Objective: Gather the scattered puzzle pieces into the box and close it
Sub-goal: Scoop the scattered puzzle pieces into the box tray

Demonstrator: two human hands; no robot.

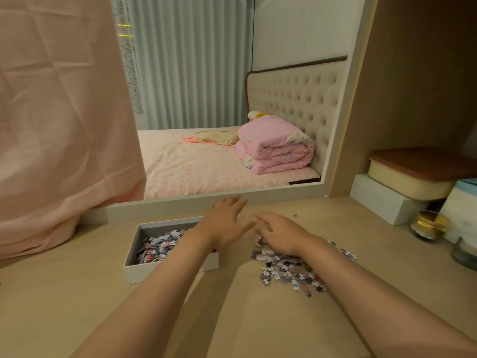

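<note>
An open white box (134,267) sits on the wooden desk and holds a heap of small puzzle pieces (157,245). To its right a scatter of loose puzzle pieces (289,271) lies on the desk. My left hand (225,223) reaches past the box's far right corner with its fingers straight, palm down. My right hand (280,232) lies flat beside it, fingertips near the left hand, above the far end of the scatter. Neither hand holds anything that I can see. No lid is in view.
A mirror (232,99) stands along the desk's back edge, with a pink cloth (64,125) hanging over its left part. At the right are a white block (382,200), a lidded cream container (413,177), a small gold-lidded jar (428,224) and a glass (464,251).
</note>
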